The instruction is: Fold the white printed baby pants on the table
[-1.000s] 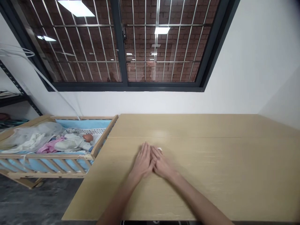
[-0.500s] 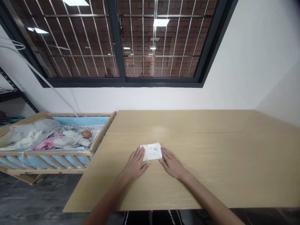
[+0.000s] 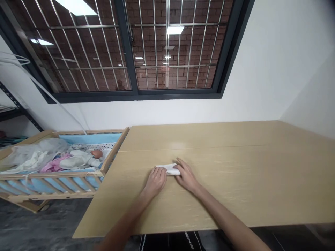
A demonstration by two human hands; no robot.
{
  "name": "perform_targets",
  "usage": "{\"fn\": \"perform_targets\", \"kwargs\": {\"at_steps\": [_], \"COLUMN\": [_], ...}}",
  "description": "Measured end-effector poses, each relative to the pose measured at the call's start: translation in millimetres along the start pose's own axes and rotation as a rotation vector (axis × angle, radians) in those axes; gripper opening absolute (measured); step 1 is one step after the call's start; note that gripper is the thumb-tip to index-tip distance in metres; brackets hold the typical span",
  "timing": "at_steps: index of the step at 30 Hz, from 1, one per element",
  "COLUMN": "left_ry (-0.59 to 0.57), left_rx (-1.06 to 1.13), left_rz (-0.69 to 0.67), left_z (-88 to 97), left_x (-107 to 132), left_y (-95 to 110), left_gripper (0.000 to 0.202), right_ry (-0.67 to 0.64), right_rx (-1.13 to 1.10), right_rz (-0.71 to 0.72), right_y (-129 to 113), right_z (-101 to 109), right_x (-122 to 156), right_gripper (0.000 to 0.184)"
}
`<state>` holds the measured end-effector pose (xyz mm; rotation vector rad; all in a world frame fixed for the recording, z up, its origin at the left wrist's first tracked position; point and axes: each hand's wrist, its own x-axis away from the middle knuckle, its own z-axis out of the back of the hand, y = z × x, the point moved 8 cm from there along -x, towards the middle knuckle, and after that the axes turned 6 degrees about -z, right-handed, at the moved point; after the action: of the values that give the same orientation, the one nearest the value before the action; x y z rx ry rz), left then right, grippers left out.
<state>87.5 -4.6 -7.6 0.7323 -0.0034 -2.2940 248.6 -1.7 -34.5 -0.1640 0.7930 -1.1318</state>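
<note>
On the worktop (image 3: 235, 174), beside a wooden crib (image 3: 52, 173) holding a baby doll (image 3: 78, 162), the left hand (image 3: 156, 181) and right hand (image 3: 186, 176) rest their fingers (image 3: 179, 161) on a folded white cloth (image 3: 169, 169); whether they grip it is unclear.

Childcare training room, wooden crib (image 3: 52, 173), baby doll (image 3: 78, 158)

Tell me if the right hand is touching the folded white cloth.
Touching. The head view shows the fingers of the right hand lying on the right end of the folded white cloth, with no table visible between them.
</note>
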Motion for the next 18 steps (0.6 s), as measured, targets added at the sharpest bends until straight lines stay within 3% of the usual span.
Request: {"fn": "perform_targets", "kwargs": {"at_steps": [3,5,8,10,13,16,18], "left_ry": [0.119,0.236,0.294,0.221,0.103,0.003,-0.036], "left_rx": [0.026,0.17,0.492,0.541,0.431,0.296,0.215], "left_rz": [0.138,0.294,0.551,0.641,0.69,0.702,0.693], "left_z": [20.1,27.7,13.0,-2.9,-16.0,-17.6,-13.5], "left_x": [5,15,35,44,49,48,45], "left_y": [0,-10,-32,-40,-45,-43,-38], "left_gripper": [0.029,0.03,0.037,0.035,0.02,0.014,0.017], "right_ry": [-0.049,-0.12,-0.26,-0.409,-0.606,-0.688,-0.696], "right_rx": [-0.245,-0.428,-0.597,-0.582,-0.443,-0.344,-0.28], "right_rz": [-0.006,-0.058,-0.128,-0.171,-0.234,-0.244,-0.236], "right_y": [-1,1,4,6,13,17,18], "right_z": [19,31,32,14,-25,-54,-62], "right_x": [-21,-39,-68,-84,-98,-104,-104], "right_gripper": [0.022,0.028,0.046,0.043,0.029,0.016,0.013]}}
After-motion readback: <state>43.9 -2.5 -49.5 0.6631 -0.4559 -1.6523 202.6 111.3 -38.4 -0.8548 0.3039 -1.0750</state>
